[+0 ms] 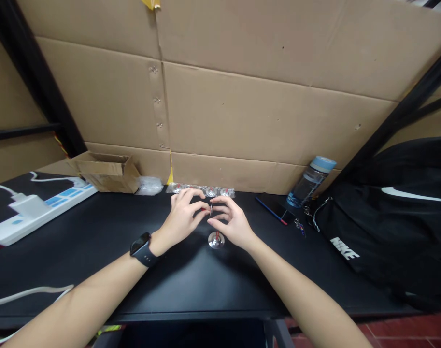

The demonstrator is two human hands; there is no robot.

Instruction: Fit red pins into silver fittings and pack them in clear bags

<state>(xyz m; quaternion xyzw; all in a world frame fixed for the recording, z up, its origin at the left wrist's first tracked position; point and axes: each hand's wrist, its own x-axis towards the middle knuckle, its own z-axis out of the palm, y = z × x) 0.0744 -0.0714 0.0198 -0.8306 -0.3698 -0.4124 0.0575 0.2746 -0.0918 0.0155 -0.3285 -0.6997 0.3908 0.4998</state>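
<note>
Above the middle of the table, a small metal disc with a red part (pixel 211 209) is seen nearly edge-on between my hands. My left hand (pixel 186 212), below a black wristwatch (pixel 142 247), pinches the red part from the left. The curved fingers of my right hand (pixel 232 221) meet the disc from the right; its exact grip is partly hidden. Just below my fingers, a similar shiny round metal disc (pixel 220 241) with a red centre piece lies on the black table (pixel 206 285). Behind my hands runs a strip of clear-wrapped discs (pixel 226 192).
An open cardboard box (pixel 109 176) and a clear plastic bag (pixel 149 185) stand back left, near a white power strip (pixel 66 198). To the right are a blue pen (pixel 269 209), small keys (pixel 300 227), a water bottle (pixel 307 186) and a black bag (pixel 394 227). Cardboard (pixel 242 111) walls the back.
</note>
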